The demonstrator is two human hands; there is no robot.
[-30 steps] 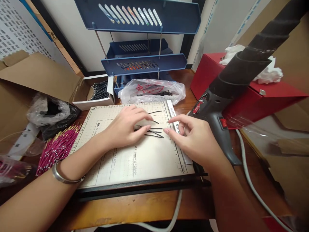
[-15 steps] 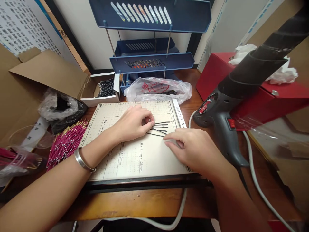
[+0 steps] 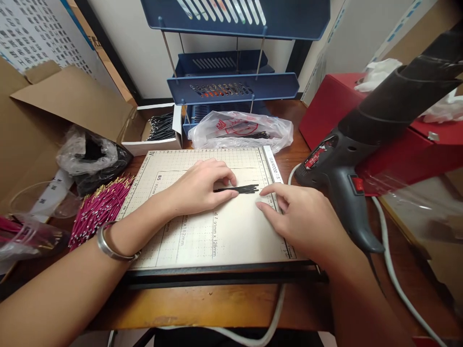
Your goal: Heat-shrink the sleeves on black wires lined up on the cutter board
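Observation:
A small bundle of thin black wires [image 3: 248, 189] lies close together over a cream paper cutter board [image 3: 235, 241] with printed grid lines and sizes. My left hand [image 3: 202, 190], with a silver bangle on its wrist, grips the bundle between thumb and fingers; the wires' left ends are hidden beneath it. Just right of the wires' free ends, my right hand [image 3: 296, 212] is held with thumb and forefinger apart and nothing between them.
Magenta wires with gold ends [image 3: 99, 212] lie left of the board. Behind stand a white box of black wires [image 3: 161, 126], a plastic bag [image 3: 240, 131] and a blue rack [image 3: 233, 89]. A heat gun [image 3: 343, 178] and red box [image 3: 333, 101] are at right.
The black wires were fanned out and now lie gathered nearly parallel. My right hand has drawn away from them to the right and its fingers have parted. My left hand stays on them.

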